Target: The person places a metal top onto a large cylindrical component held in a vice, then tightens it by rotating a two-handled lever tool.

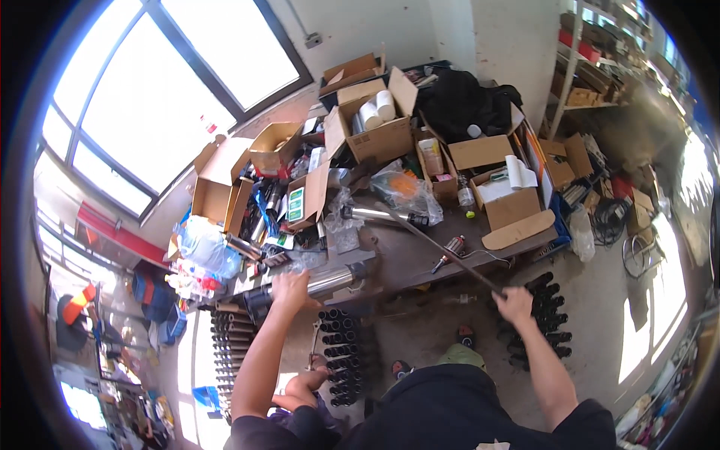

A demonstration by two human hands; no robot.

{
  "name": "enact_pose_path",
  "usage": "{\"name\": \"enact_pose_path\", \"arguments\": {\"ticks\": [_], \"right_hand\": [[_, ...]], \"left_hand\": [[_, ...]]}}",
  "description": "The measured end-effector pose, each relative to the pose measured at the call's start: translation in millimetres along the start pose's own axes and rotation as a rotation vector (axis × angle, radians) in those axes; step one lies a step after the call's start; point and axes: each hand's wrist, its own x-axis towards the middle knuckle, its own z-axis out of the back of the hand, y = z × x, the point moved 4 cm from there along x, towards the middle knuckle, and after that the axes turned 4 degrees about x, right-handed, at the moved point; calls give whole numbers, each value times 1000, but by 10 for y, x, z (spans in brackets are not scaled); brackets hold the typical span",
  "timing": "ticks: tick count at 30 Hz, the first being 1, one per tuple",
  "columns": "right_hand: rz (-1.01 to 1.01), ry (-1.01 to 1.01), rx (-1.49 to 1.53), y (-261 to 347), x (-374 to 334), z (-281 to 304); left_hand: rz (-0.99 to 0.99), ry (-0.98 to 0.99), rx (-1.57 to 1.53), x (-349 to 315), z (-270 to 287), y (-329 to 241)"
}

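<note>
My left hand (290, 291) is closed over a shiny metal cylinder (330, 280) with black ends. The cylinder lies along the near edge of the cluttered workbench (401, 262). Out to the right, my right hand (514, 305) grips the near end of a long dark rod (454, 255). The rod slants over the bench to the far left, and its far end is blurred, so its kind cannot be told. Beyond the first cylinder lies a second metal cylinder (386, 216). A small motor-like part (453, 246) with a wire rests below the rod.
Open cardboard boxes (382, 141) and plastic bags (206, 244) crowd the back and left of the bench. Rows of black cylindrical parts (341, 352) and brown tubes (229, 341) stand on the floor. Another person's bare leg (304, 384) is close at lower left. Shelves (592, 82) stand right.
</note>
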Motion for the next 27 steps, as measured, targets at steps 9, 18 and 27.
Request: {"name": "enact_pose_path", "arguments": {"ticks": [9,18,27], "right_hand": [[-480,470,65,748,-407,-1192],[-443,522,512,619,126,-2687],[-571,375,344,278,-585,-2160]], "left_hand": [[324,193,-2387,-1199,-1042,-846],[115,22,-2789,-1178,-746,-886],[-829,-195,-3102,-1168,-433,-827]]}}
